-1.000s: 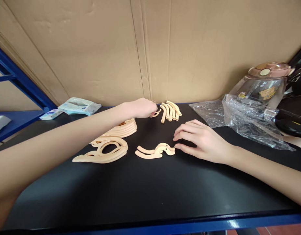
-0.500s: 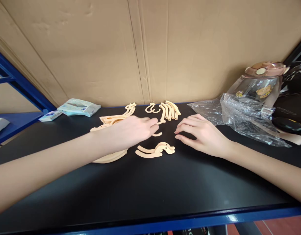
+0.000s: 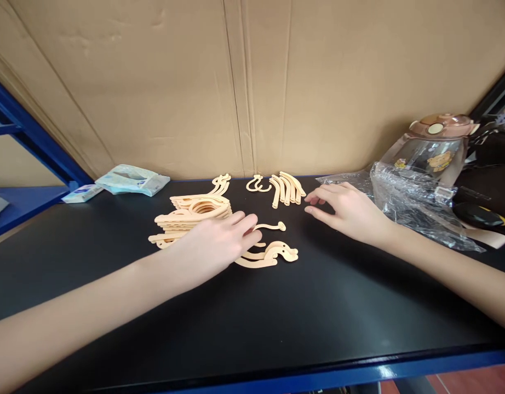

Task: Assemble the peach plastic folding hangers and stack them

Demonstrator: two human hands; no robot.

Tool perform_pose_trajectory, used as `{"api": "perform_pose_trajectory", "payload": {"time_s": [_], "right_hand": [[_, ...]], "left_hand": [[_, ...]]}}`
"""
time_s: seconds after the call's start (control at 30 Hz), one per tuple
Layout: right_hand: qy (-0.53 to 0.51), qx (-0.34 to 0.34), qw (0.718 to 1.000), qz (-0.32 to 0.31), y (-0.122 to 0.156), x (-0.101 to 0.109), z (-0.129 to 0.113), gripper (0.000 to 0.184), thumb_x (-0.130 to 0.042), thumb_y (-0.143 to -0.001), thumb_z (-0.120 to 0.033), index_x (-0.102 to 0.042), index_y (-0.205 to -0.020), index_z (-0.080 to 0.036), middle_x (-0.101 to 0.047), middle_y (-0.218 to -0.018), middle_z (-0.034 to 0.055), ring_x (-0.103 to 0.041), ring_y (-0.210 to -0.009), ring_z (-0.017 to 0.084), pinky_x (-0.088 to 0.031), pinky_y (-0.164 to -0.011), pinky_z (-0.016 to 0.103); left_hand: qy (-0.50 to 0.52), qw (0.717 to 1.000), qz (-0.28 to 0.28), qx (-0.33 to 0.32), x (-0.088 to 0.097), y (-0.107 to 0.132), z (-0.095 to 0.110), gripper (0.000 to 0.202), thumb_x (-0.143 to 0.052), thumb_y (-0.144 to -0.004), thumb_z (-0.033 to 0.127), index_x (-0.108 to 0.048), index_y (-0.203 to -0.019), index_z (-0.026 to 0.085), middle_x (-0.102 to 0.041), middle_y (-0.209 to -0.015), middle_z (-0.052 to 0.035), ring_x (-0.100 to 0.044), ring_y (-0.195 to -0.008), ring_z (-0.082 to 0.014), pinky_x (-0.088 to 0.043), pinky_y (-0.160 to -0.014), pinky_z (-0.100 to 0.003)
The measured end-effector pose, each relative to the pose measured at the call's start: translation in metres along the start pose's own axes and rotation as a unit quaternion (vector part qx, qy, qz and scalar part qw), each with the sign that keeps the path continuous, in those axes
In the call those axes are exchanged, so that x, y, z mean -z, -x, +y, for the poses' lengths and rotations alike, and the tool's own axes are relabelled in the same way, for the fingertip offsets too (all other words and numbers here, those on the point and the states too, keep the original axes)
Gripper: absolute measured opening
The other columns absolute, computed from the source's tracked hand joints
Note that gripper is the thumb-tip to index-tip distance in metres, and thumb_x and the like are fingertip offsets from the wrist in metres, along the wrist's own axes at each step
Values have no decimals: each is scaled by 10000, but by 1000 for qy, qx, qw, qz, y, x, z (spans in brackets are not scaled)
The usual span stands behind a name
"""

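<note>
Though small, bear print (image 3: 440, 161) beyond right hand (image 3: 343, 208)

Pale-blue soft pack (image 3: 133, 180) at left; brown-lidded bottle (image 3: 435, 149) and crumpled clear plastic (image 3: 404, 200) at right; cardboard (image 3: 174, 87) across top.

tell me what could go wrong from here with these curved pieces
The left hand is close to the stacked pale pieces, so a brush might shift them. The thin hook at that hand could snag the curved pieces lying close by. Crumpled clear plastic lies near the right hand and might catch.
</note>
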State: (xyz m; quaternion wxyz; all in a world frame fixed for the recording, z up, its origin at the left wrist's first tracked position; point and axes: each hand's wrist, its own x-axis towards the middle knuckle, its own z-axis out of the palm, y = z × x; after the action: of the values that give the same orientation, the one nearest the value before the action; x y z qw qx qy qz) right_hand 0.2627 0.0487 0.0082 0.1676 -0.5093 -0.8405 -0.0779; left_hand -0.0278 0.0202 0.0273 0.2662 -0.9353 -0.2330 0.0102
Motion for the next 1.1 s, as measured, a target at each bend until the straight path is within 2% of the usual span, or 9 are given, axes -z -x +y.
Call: {"api": "perform_pose_trajectory", "payload": {"time_s": [0.1,0.2,0.3,0.37,0.43,0.6,0.77,0.97,1.1], "right_hand": [[2,-29,999,-31,-18,-2,6,341,-442,-969,-331,-633,-1209,-182,-680,-1059,104,-635,-1014,286,-424,-946,440],[-10,-71,996,-52,-38,-9,14,393,-418,-974,-336,-599,-1304,-223,-673,-1105,111,-647,-1000,297,-437,-924,439],[-41,-153,986,-55,-58,-20,23,453,-447,-959,-392,-523,-1367,-211,-709,-1045,94,-662,-963,291,-479,-805,388],[-68,-203,975,-57,-70,-27,29,501,-498,-926,-448,-518,-1341,-168,-727,-982,94,-673,-916,277,-486,-751,354],[-100,-225,967,-62,-79,-33,32,531,-564,-886,-467,-519,-1310,-152,-731,-959,80,-675,-884,244,-490,-723,317],[-148,-240,957,-65,-85,-37,36,474,-614,-850,-347,-510,-1254,-123,-714,-893,46,-658,-758,172,-483,-682,280],[-118,-257,959,-31,-77,-30,40,430,-510,-889,-350,-466,-1254,-127,-706,-879,73,-649,-812,224,-439,-677,303],[-103,-219,967,-80,-67,-31,37,336,-505,-861,-298,-490,-1175,-181,-717,-774,16,-648,-751,214,-402,-622,286],[-76,-205,972,-90,-65,-32,34,272,-445,-910,-387,-504,-1099,-201,-714,-800,37,-647,-746,226,-386,-614,295]], "left_hand": [[62,996,49,37,1,4,13,217,-444,-968,127,-633,-1073,138,-621,-1041,-83,-587,-902,-234,-442,-726,-343],[111,988,92,47,5,2,23,370,-299,-1047,277,-625,-1126,121,-646,-1047,-92,-604,-921,-241,-459,-782,-371],[140,981,125,52,7,1,25,394,-271,-1053,292,-625,-1098,124,-651,-1053,-89,-602,-925,-240,-450,-792,-373],[164,975,138,54,7,2,23,346,-310,-1046,279,-620,-1082,129,-649,-1060,-79,-591,-935,-233,-437,-810,-368],[189,970,144,58,5,5,22,291,-356,-1036,264,-616,-1072,138,-648,-1063,-66,-579,-940,-221,-422,-832,-360],[210,965,148,57,3,10,18,241,-411,-1021,253,-622,-1062,146,-653,-1060,-55,-565,-936,-207,-394,-868,-352],[231,958,161,61,3,10,19,230,-411,-1019,230,-626,-1040,152,-658,-1028,-41,-564,-905,-189,-388,-848,-339],[265,951,148,64,1,11,21,188,-442,-1010,212,-620,-1048,165,-654,-1043,-27,-563,-930,-174,-386,-846,-323],[284,944,155,63,3,10,21,173,-452,-1004,201,-619,-1036,168,-656,-1032,-21,-560,-926,-161,-388,-840,-307]]}}
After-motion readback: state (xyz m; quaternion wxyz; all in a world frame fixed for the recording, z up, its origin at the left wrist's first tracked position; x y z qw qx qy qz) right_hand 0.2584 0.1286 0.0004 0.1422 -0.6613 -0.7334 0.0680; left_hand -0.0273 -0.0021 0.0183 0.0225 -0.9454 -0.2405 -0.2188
